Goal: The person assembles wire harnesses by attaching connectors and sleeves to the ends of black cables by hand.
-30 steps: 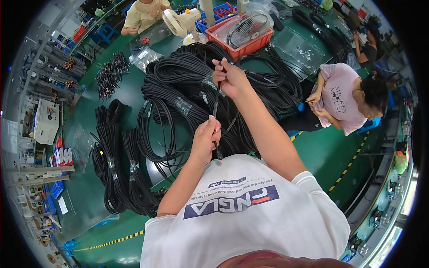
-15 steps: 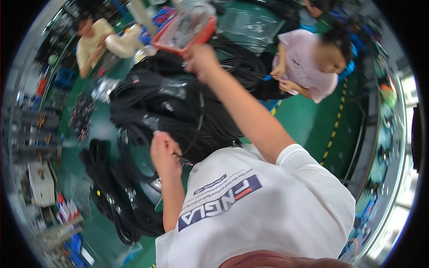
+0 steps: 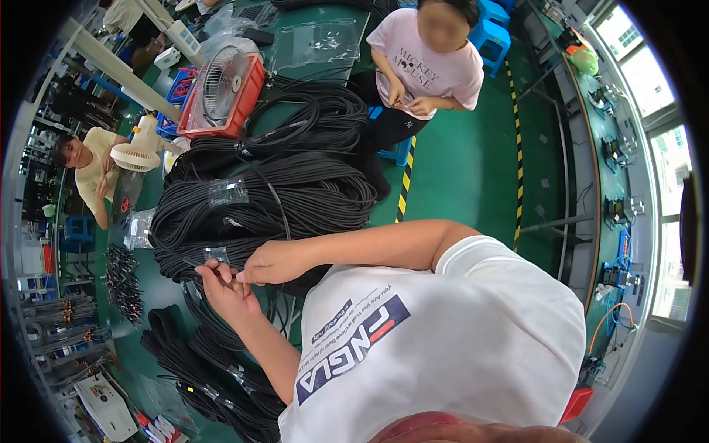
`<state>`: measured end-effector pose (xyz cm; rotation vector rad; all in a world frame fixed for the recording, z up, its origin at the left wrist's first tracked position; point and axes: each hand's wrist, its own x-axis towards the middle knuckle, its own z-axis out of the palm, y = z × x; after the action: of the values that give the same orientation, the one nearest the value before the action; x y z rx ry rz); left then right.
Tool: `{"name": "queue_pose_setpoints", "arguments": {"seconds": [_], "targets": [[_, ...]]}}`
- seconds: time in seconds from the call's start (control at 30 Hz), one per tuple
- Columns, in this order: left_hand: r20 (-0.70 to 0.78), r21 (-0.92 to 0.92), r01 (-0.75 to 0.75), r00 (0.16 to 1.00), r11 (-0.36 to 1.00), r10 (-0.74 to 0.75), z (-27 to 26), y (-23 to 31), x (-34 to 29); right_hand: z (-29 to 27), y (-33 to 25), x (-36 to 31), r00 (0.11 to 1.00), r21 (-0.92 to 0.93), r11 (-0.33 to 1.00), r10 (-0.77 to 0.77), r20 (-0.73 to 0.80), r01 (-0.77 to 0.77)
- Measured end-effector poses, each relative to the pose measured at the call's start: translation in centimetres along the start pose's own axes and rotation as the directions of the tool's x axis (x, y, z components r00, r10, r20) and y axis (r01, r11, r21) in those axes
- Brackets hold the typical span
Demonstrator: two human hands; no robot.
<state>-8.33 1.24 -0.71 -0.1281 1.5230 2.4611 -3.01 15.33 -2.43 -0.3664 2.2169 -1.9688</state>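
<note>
My left hand (image 3: 229,289) and my right hand (image 3: 275,262) meet in front of my chest, above the near edge of a large heap of black cable coils (image 3: 258,203). Fingers of both hands are bent and pinched together, nearly touching. Whatever lies between the fingertips is too small to make out, though a thin dark strand seems to run there. Clear plastic tape (image 3: 229,192) wraps the middle of one coil. More black cable bundles (image 3: 214,369) lie at the near left, beyond my left forearm.
A red bin (image 3: 247,100) holding a fan cage (image 3: 221,85) stands behind the coils. A white fan (image 3: 139,148) and a pile of small dark parts (image 3: 123,284) are at left. One co-worker (image 3: 425,59) sits at far right, another (image 3: 94,166) at far left.
My right hand has come back from near the red bin to meet my left hand. The view has shifted, bringing the fan cage and the right-hand bench more clearly into sight.
</note>
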Motion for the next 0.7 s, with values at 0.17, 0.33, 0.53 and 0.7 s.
{"name": "queue_pose_setpoints", "arguments": {"seconds": [0.17,0.33,0.53,0.7], "targets": [[-0.115,-0.105,0.056,0.991,0.993,-0.068,-1.3,0.2,0.4,2.0,-0.3,0.3,0.999,-0.015,0.999,0.040,0.008,-0.040],[-0.077,-0.161,0.096,0.991,0.982,-0.110,-4.2,0.2,1.4,5.2,-0.1,0.7,0.987,-0.090,0.995,-0.056,-0.151,0.042],[-0.408,-0.209,-0.315,0.888,0.926,0.210,-32.0,3.7,11.8,9.3,-1.3,-2.9,0.967,-0.424,0.872,-0.190,0.169,0.245],[-0.059,-0.176,0.128,0.988,0.976,-0.141,-14.9,5.2,3.2,4.9,-0.5,0.4,0.919,0.426,0.855,0.377,-0.119,-0.295]]}}
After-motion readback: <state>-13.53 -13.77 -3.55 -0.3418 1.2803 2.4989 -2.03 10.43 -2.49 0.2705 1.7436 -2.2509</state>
